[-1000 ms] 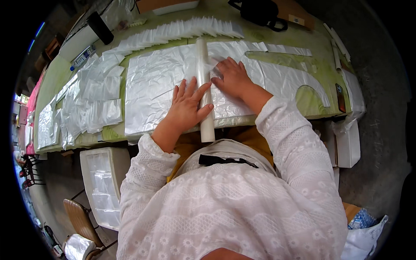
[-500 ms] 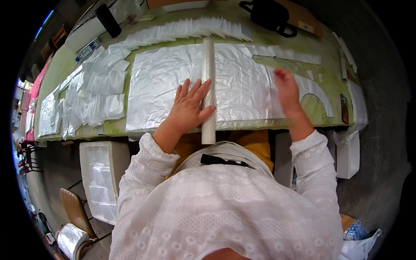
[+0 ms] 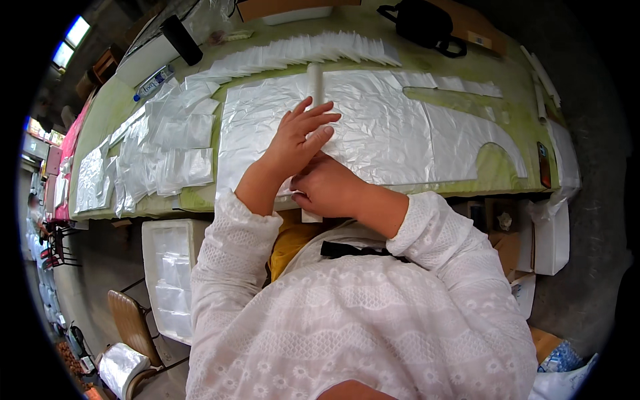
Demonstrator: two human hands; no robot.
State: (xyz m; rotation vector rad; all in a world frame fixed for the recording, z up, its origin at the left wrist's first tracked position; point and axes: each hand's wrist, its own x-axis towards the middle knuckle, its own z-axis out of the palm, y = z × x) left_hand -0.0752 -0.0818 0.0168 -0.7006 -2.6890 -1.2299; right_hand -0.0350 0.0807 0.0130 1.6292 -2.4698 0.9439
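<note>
A long, clear-whitish roll (image 3: 315,81) stands out lengthwise across a wide sheet of shiny white plastic film (image 3: 380,133) on the table. My left hand (image 3: 297,137) is over the middle of the roll, fingers stretched and apart, holding nothing. Just below it my right hand (image 3: 333,190) reaches in from the right, its fingers curled over the near part of the roll beside my left wrist. The two hands hide most of the roll; its far end and a bit of its near end show. At right the film has a curved cut-out.
Loose clear plastic bags (image 3: 170,133) lie at left, and a fanned row of bags (image 3: 307,50) runs along the back. A bottle (image 3: 153,83), a black cylinder (image 3: 181,41), a black bag (image 3: 420,27) and a phone (image 3: 544,165) rest on the green table (image 3: 460,57). A white bin (image 3: 170,280) stands below.
My right hand has swung from the right part of the film over to the roll and curled onto it. My left hand has lifted slightly, and the roll has shifted left across the film.
</note>
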